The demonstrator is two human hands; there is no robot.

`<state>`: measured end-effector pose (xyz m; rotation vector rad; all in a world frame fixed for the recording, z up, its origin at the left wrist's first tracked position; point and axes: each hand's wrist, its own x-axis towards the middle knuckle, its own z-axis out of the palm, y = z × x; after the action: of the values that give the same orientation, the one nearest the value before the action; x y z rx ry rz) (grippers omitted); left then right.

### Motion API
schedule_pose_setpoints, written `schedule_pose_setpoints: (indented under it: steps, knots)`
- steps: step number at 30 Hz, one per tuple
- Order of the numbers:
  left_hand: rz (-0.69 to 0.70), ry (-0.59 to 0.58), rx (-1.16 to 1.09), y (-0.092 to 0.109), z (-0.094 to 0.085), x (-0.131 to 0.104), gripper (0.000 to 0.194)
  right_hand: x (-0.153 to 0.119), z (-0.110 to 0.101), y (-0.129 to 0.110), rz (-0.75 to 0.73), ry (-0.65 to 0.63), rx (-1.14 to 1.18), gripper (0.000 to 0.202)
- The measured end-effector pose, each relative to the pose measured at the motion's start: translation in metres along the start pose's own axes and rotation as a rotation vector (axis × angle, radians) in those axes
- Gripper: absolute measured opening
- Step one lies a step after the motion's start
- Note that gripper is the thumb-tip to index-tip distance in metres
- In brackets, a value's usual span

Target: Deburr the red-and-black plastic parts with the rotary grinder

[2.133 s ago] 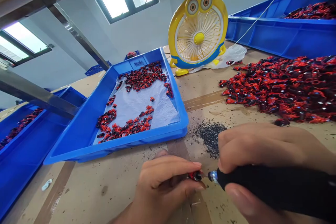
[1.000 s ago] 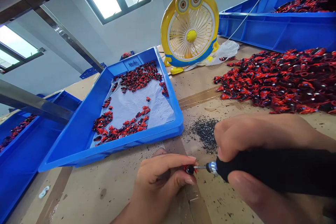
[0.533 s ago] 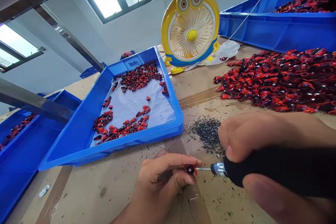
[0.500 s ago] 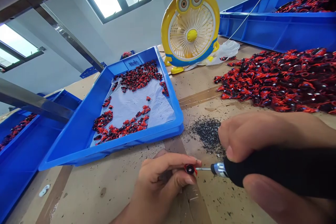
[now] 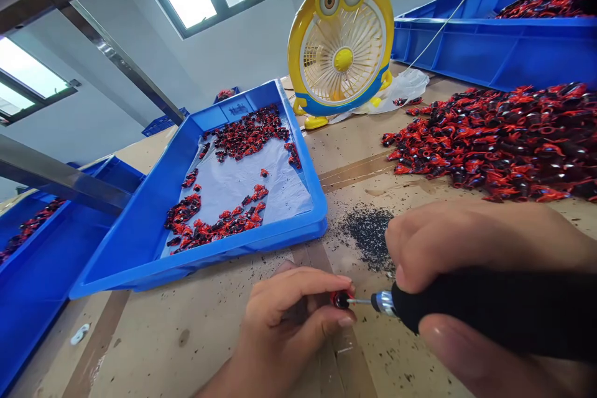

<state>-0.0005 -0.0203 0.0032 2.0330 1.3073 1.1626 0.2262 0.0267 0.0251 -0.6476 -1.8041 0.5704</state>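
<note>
My left hand pinches a small red and black part between thumb and fingers, low in the middle of the head view. Wrapped round a thick black electric screwdriver is my right hand, closed, at the lower right. The thin metal bit points left and its tip meets the dark round end of the part. What kind of part it is, I cannot make out.
A blue tray with several similar parts on white sheeting stands left of centre. A large pile of parts lies at the right, before blue bins. Black shavings lie near my right hand. Behind is a yellow fan.
The part has turned in my left fingers and shifted slightly right. The screwdriver has moved a little left, its bit now at the part's round end rather than at its side.
</note>
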Motion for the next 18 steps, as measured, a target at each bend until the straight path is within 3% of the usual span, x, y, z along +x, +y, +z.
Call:
schedule_pose_setpoints:
  steps: [7, 12, 18]
  knots:
    - [0.03, 0.011, 0.033, -0.001, 0.001, 0.0, 0.009, 0.013, 0.006, 0.009, -0.058, -0.19, 0.084, 0.011]
    - [-0.026, -0.025, -0.008, -0.006, 0.001, -0.004, 0.017, 0.009, 0.02, 0.009, 0.02, -0.013, 0.049, 0.008]
    - [-0.036, -0.028, -0.015, -0.004, -0.002, -0.002, 0.023, 0.012, 0.016, 0.018, -0.04, -0.154, 0.018, 0.006]
